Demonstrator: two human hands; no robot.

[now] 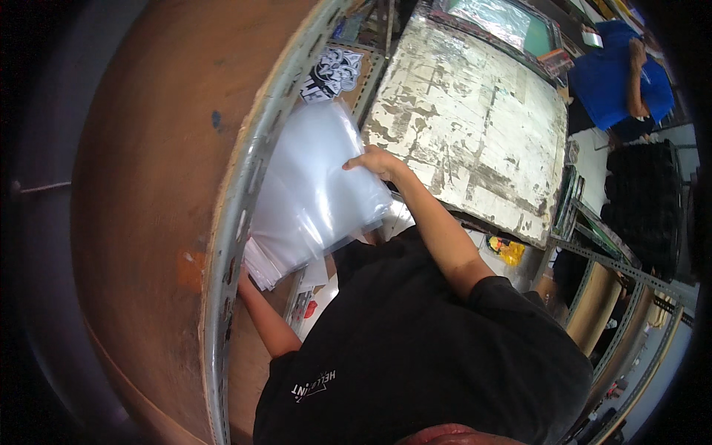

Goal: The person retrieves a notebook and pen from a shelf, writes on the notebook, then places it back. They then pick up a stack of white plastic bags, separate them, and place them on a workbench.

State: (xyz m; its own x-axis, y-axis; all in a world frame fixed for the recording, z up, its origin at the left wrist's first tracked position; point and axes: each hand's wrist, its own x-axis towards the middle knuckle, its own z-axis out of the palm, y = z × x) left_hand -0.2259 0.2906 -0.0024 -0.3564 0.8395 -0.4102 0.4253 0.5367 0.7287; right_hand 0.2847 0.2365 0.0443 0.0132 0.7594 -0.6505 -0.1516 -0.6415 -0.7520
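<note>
A thick, floppy stack of clear plastic bags (308,174) sags in front of my body, its surface shining in the light. My right hand (377,162) pinches its right edge, thumb on top and the other fingers out of sight underneath. Toward the stack's lower left corner, where the layers fan out, reaches my left hand (244,280). The shelf's metal edge and the plastic hide most of that hand, and its fingers do not show.
Close on the left rises a brown wooden shelf board (159,156) with a slotted metal edge (230,189). Beyond the bags lies a black-and-white printed picture (334,73). A worn, paint-flaked white table (467,119) stands ahead right. Farther right is a person in blue (612,78), near metal racks (630,274).
</note>
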